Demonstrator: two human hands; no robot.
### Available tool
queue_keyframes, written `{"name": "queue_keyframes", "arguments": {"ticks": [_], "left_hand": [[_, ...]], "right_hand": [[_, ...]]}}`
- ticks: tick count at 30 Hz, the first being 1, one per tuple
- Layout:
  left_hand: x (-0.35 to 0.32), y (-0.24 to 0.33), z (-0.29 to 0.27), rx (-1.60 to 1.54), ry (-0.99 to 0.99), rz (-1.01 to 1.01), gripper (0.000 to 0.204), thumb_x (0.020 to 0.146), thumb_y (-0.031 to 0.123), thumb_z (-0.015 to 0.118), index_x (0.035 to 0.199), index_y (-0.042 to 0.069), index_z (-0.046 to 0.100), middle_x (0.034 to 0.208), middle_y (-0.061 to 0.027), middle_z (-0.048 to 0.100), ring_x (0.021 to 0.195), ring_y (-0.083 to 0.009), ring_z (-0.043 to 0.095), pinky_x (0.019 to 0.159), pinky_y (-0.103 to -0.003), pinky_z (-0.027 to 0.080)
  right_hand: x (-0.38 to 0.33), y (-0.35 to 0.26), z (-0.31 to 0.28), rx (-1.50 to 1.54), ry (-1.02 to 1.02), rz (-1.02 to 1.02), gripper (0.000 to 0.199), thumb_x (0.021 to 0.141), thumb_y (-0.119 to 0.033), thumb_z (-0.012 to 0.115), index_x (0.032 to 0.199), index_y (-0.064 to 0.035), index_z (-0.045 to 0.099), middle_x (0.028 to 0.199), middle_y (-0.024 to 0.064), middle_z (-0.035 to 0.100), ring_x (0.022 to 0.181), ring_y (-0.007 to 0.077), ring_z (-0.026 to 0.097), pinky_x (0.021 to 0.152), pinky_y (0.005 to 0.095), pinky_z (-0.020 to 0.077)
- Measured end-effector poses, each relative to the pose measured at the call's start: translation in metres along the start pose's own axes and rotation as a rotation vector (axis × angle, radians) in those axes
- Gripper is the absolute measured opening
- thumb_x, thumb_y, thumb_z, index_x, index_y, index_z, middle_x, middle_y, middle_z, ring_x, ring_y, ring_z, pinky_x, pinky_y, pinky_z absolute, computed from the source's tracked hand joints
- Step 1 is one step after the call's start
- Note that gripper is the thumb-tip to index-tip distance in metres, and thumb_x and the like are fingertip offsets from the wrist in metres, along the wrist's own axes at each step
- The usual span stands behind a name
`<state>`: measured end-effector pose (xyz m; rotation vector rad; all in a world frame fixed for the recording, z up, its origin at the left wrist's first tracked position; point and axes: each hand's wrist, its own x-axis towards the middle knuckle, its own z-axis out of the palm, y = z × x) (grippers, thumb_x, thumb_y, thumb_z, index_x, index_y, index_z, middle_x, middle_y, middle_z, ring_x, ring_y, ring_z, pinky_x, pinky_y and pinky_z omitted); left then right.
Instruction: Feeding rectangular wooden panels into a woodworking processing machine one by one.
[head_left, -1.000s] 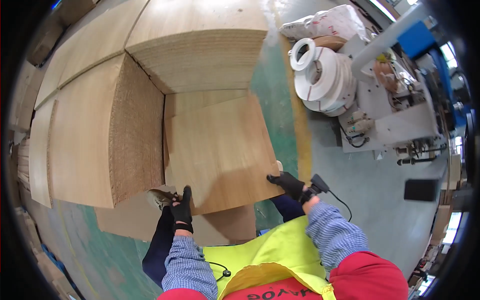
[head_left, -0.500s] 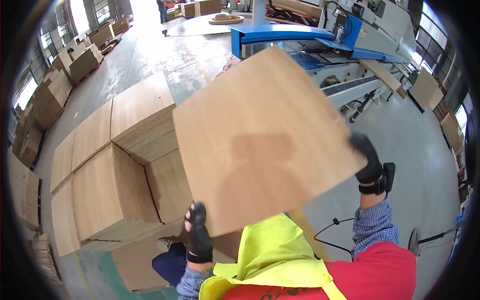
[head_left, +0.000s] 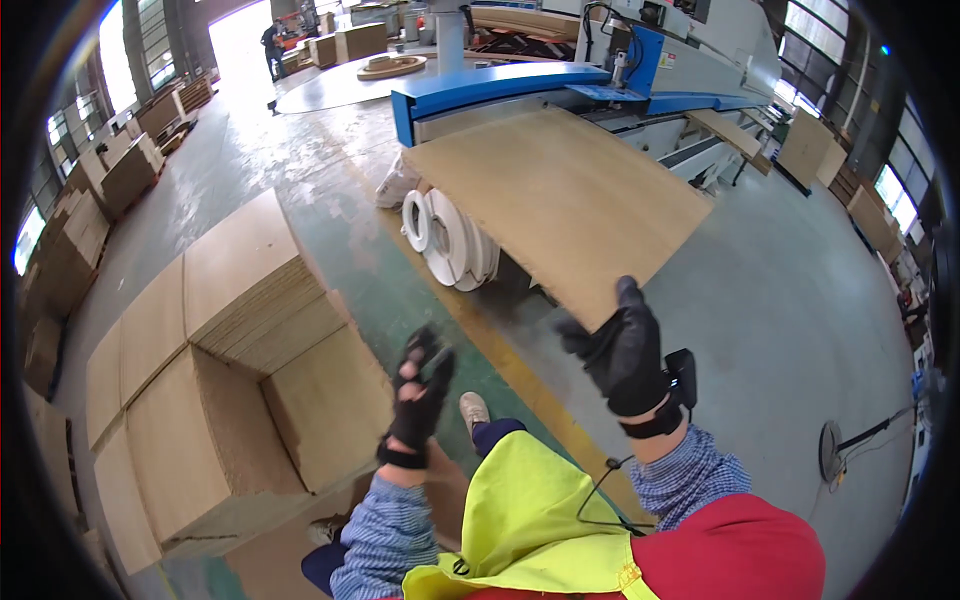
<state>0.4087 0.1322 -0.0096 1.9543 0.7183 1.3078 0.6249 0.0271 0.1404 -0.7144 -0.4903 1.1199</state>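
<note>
My right hand (head_left: 628, 352) is raised, gloved fingers pinching the near corner of the flat tan wooden panel (head_left: 560, 205), held level before the blue machine (head_left: 520, 85). My left hand (head_left: 418, 395) hovers free, fingers loosely curled.

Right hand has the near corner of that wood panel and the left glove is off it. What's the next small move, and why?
Probably bring the left hand back up under the panel's near left edge. Only the right hand grips it, at the near corner, while most of the sheet hangs out toward the blue machine over the white rolls. The left hand is open and free below it.
</note>
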Motion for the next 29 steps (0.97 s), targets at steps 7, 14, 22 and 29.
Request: {"name": "queue_keyframes", "arguments": {"ticks": [7,14,22,29], "left_hand": [[-0.182,-0.186,-0.116,0.796,-0.191,-0.904,0.094,0.064,0.052,0.074,0.132,-0.003,0.038,0.130,-0.0225,0.045,0.122,-0.0335,0.043,0.101,-0.040,0.035],[-0.252,-0.244,-0.154,1.091,-0.538,-1.188,0.101,0.062,0.066,0.064,0.137,0.005,0.033,0.142,-0.0116,0.035,0.136,-0.0278,0.021,0.113,-0.038,0.012],[-0.244,-0.209,-0.123,1.222,-0.306,-1.132,0.093,0.074,0.064,0.049,0.144,0.010,0.020,0.146,-0.0224,0.020,0.136,-0.0365,0.017,0.109,-0.052,0.005],[-0.261,-0.190,-0.098,1.163,-0.197,-1.173,0.077,0.083,0.060,0.041,0.141,0.012,0.029,0.145,-0.0124,0.029,0.135,-0.0261,0.023,0.109,-0.053,0.008]], "right_hand": [[0.069,-0.053,-0.066,-0.284,0.344,-0.171,0.037,0.088,-0.039,0.052,0.103,-0.0057,0.052,0.068,0.0071,0.058,0.047,0.0162,0.052,0.041,0.0264,0.0411],[0.112,-0.078,-0.125,-0.417,0.201,-0.104,0.064,0.090,-0.047,0.042,0.123,0.0083,0.046,0.052,-0.0064,0.029,0.042,0.0059,0.029,0.036,0.0195,0.0218],[0.111,-0.103,-0.135,-0.286,0.134,-0.050,0.060,0.090,-0.033,0.048,0.134,0.0046,0.032,0.051,-0.0044,0.029,0.043,0.0055,0.028,0.034,0.0219,0.0182],[0.114,-0.119,-0.165,-0.353,-0.076,0.040,0.059,0.090,-0.031,0.049,0.136,0.0010,0.031,0.054,-0.0040,0.032,0.046,0.0061,0.031,0.034,0.0216,0.0185]]}}
